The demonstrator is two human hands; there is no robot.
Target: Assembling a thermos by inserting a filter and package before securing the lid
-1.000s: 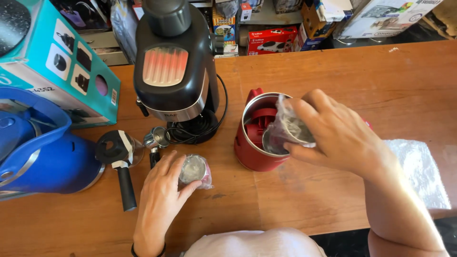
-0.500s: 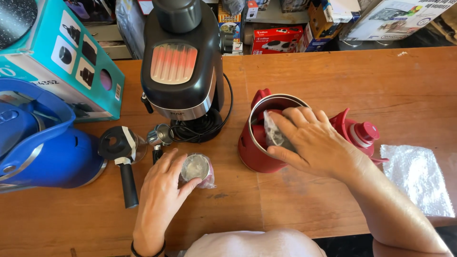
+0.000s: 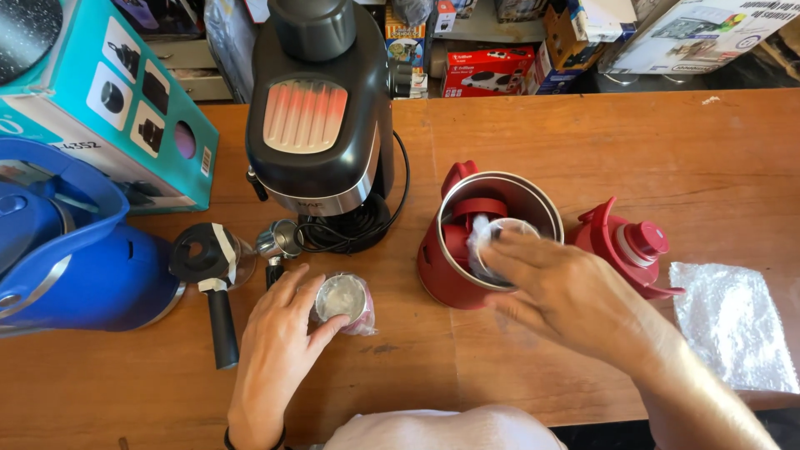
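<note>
Meanwhile right hand (image 3: 567, 292) grips, seemingly, a plastic-wrapped piece (image 3: 492, 242) inside red kettle (image 3: 442, 275); left hand (image 3: 279, 350) clasps wrapped cup (image 3: 343, 300).

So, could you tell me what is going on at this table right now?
A person at a wooden table has the right hand over the open mouth of a red metal-lined jug, fingers on a small clear-wrapped item at its rim. The left hand grips a small wrapped cup on the tabletop. The jug's red lid lies beside it, with a black coffee machine behind.
</note>
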